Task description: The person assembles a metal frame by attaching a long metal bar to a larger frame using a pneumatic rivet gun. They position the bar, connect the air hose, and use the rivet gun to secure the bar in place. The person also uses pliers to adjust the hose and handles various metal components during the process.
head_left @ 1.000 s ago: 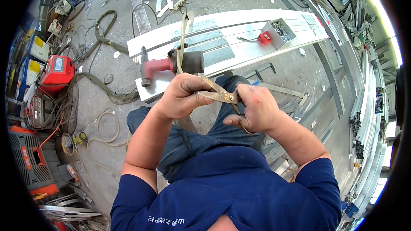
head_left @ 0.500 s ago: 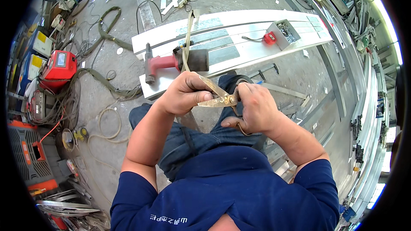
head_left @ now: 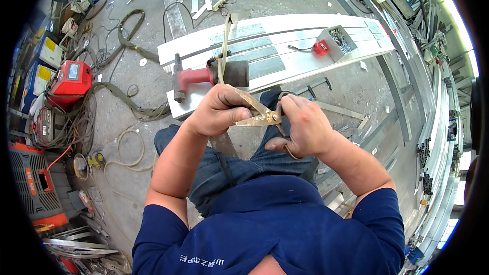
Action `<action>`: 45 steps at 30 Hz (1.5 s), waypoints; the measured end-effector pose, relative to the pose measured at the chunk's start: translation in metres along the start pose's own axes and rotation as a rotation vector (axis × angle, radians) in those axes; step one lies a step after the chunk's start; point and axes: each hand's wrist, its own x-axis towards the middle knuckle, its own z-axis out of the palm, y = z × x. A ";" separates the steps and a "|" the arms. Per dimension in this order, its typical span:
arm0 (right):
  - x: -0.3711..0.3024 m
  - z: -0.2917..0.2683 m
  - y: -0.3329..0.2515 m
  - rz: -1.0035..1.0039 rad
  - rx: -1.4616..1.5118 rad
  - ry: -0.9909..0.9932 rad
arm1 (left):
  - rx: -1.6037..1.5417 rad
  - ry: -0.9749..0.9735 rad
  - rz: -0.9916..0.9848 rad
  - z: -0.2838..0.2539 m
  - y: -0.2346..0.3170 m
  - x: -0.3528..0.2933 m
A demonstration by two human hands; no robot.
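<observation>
My right hand [head_left: 307, 126] holds a pair of worn metal scissors [head_left: 271, 117] by the handles, which its fingers partly hide. The two blades stand apart and point left, toward my left hand [head_left: 222, 110]. Closed, with the thumb pressed to the curled fingers, the left hand lies between and against the blades; what it holds, if anything, cannot be made out. Just beyond it, a red and dark grey rivet gun [head_left: 196, 76] lies on its side on white panels [head_left: 300, 61], its pale hose [head_left: 224, 46] running over them.
A grey box of small metal fasteners [head_left: 340, 43] and a red tape measure [head_left: 320, 47] rest on the panels at right. To the left stand a red machine [head_left: 72, 79] with a small screen, coiled cables and hoses [head_left: 127, 109]. Metal bars [head_left: 395, 97] line the right side.
The scissors' handles and my right hand have shifted very slightly; the blades remain apart. My left hand stays almost still at the blades.
</observation>
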 end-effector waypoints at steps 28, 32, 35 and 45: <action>-0.008 -0.008 -0.005 0.117 -0.014 0.005 | 0.240 0.022 0.066 0.013 0.004 0.009; -0.010 -0.013 -0.006 0.122 0.007 -0.047 | 0.244 -0.012 0.062 0.013 0.009 0.011; -0.010 -0.012 -0.003 0.115 0.019 -0.081 | 0.196 -0.003 0.028 0.012 0.010 0.009; -0.007 -0.013 -0.001 0.057 -0.005 -0.068 | 0.143 0.010 0.053 0.009 0.007 0.007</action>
